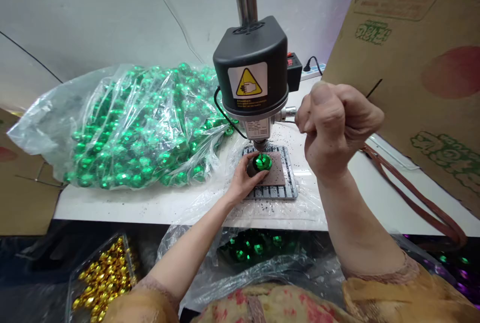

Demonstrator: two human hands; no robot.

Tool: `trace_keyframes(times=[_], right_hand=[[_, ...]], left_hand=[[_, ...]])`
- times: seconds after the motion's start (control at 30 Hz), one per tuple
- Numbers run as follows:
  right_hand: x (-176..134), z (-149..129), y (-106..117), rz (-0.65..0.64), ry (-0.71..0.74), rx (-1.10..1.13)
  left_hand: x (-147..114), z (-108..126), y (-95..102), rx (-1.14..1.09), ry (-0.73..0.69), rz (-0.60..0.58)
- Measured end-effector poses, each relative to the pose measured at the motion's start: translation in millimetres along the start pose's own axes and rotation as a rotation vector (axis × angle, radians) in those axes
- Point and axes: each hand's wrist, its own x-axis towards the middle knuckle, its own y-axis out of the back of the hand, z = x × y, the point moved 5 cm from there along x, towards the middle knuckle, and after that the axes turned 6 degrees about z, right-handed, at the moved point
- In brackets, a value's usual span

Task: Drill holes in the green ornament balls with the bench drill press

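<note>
A shiny green faceted ball (262,162) rests on the drill press base, directly under the chuck. My left hand (250,173) is closed around its left side, thumb in front and fingers behind. Above it stands a small bench drill press (250,63) with a black motor housing and a yellow warning label. My right hand (337,123) makes a fist at the feed lever (374,88) on the machine's right side; a thin dark end of the lever pokes out past the fist. The drill bit's tip cannot be made out at the ball.
A clear plastic bag (142,128) full of green balls lies left of the machine. Dark shavings dot the slotted base plate (290,183). A cardboard box (412,63) and a brown strap (408,183) are at right. Gold balls fill a bin (107,278) below the table.
</note>
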Motion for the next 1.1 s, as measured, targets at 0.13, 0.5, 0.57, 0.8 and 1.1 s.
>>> trace_keyframes(times=[0.13,0.5,0.57,0.8,1.1], right_hand=[[1.0,-2.1,1.0,-0.016,-0.024,0.001],[-14.6,0.6,5.6,0.016,0.071,0.083],[-17.6,1.8,6.8,0.023,0.068,0.093],[-25.9,4.1,13.1,-0.007,0.153,0.081],[-30.1,5.5,15.0,-0.001,0.259,0.073]], left_hand=[[-3.0,5.7,-3.3,-0.062,-0.031,-0.014],[-2.9,8.0,-3.4,-0.079,-0.085,0.006],[-2.9,7.4,-3.4,-0.075,-0.091,0.01],[-3.4,7.7,-3.0,-0.08,-0.085,0.003],[-3.1,6.5,-3.9,-0.122,-0.065,0.008]])
